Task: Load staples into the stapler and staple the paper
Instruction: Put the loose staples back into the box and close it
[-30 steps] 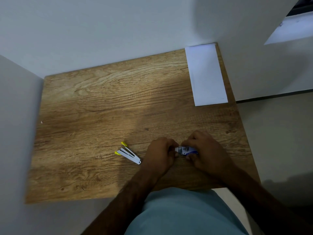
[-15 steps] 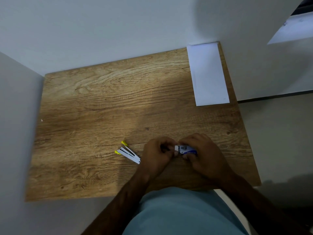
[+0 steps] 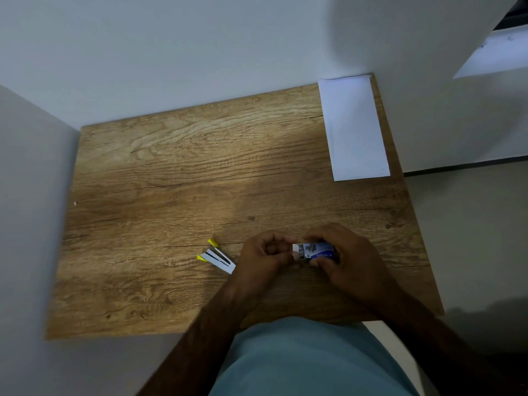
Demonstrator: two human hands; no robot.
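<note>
A small white stapler with yellow tips (image 3: 217,257) lies hinged apart on the wooden table (image 3: 177,172), just left of my hands. My right hand (image 3: 347,258) grips a small blue and white staple box (image 3: 317,250) near the table's front edge. My left hand (image 3: 264,260) is curled at the box's left end, with its fingertips at the box's end flap. Whether any staples are between those fingers is hidden. A folded white sheet of paper (image 3: 353,127) lies flat at the table's far right corner, well away from both hands.
White walls close in the table at the back and on the left. To the right the table ends over a pale floor. My lap in a teal garment (image 3: 308,358) sits against the front edge.
The box's left end now shows more white, as my left fingers have worked at its flap. Both hands have stayed in the same place. The stapler and paper have not moved.
</note>
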